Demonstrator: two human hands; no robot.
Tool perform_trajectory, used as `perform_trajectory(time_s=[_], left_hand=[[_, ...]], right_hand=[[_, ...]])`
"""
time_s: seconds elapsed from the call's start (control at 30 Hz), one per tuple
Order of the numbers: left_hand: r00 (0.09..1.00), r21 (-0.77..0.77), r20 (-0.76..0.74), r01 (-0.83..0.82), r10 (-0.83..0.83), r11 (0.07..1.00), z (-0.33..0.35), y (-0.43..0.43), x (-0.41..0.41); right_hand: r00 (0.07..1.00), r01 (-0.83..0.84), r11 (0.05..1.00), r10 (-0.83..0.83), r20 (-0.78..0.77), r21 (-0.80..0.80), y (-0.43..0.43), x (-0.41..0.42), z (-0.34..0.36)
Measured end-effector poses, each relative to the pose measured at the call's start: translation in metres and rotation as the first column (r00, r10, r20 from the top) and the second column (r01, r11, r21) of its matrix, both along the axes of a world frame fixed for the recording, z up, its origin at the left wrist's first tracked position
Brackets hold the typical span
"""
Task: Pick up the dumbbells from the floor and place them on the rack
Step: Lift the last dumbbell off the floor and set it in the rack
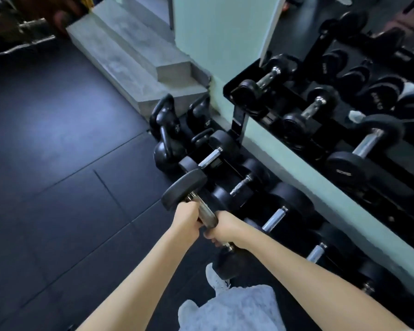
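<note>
A black dumbbell with a chrome handle hangs in the air, tilted, its far head higher than its near head. My left hand grips the upper part of the handle and my right hand grips the lower part, both closed around it. The black rack stands to the right. Its upper shelf holds several dumbbells, such as one at the left end. The lower shelf holds several more dumbbells right beside the held one.
Three black kettlebells sit on the floor at the rack's left end. Grey concrete steps rise behind them. Dark rubber floor tiles stretch to the left. My grey trousers and white shoe are below the dumbbell.
</note>
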State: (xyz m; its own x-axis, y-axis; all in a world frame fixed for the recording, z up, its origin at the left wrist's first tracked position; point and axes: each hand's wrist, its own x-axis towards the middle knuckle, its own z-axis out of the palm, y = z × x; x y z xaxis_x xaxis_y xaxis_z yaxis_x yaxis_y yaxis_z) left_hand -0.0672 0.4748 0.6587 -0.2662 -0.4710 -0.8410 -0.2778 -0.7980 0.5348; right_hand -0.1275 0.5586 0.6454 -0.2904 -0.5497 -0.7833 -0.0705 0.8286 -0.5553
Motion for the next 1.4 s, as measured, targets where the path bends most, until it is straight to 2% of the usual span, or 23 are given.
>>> perform_trajectory(time_s=[0.1, 0.2, 0.3, 0.47, 0.67, 0.87, 1.07, 1.2, 1.4], left_hand=[[0.984, -0.031, -0.102, 0.144, -0.147, 0.989, 0.014, 0.034, -0.031], [0.937, -0.138, -0.143, 0.301, -0.320, 0.944, 0.035, 0.073, -0.076], [0.882, -0.219, -0.137, 0.418, -0.452, 0.882, 0.046, 0.111, -0.128], [0.776, -0.246, -0.153, 0.570, -0.612, 0.784, 0.052, 0.182, -0.223], [0.564, -0.368, -0.042, 0.759, -0.825, 0.537, 0.040, 0.267, -0.327], [0.397, -0.403, 0.078, 0.851, -0.915, 0.335, 0.024, 0.335, -0.408], [0.242, -0.419, 0.178, 0.896, -0.954, 0.149, 0.008, 0.373, -0.467], [0.185, -0.418, 0.226, 0.905, -0.956, 0.076, -0.003, 0.385, -0.495], [0.154, -0.436, 0.233, 0.899, -0.960, 0.039, -0.015, 0.388, -0.518]], right_hand=[[0.987, 0.158, 0.987, -0.158, 0.001, -0.020, 0.043, -0.029, 0.017], [0.952, 0.305, 0.950, -0.306, -0.007, -0.061, 0.085, -0.063, 0.034], [0.886, 0.461, 0.881, -0.465, -0.011, -0.108, 0.127, -0.101, 0.051], [0.762, 0.643, 0.756, -0.648, -0.003, -0.125, 0.199, -0.173, 0.056], [0.586, 0.807, 0.572, -0.807, 0.078, -0.147, 0.279, -0.248, 0.050], [0.378, 0.923, 0.362, -0.915, 0.138, -0.128, 0.333, -0.312, 0.028], [0.244, 0.969, 0.230, -0.949, 0.199, -0.089, 0.362, -0.361, 0.014], [0.170, 0.985, 0.158, -0.958, 0.231, -0.073, 0.371, -0.386, 0.001], [0.138, 0.990, 0.125, -0.963, 0.231, -0.072, 0.372, -0.407, -0.014]])
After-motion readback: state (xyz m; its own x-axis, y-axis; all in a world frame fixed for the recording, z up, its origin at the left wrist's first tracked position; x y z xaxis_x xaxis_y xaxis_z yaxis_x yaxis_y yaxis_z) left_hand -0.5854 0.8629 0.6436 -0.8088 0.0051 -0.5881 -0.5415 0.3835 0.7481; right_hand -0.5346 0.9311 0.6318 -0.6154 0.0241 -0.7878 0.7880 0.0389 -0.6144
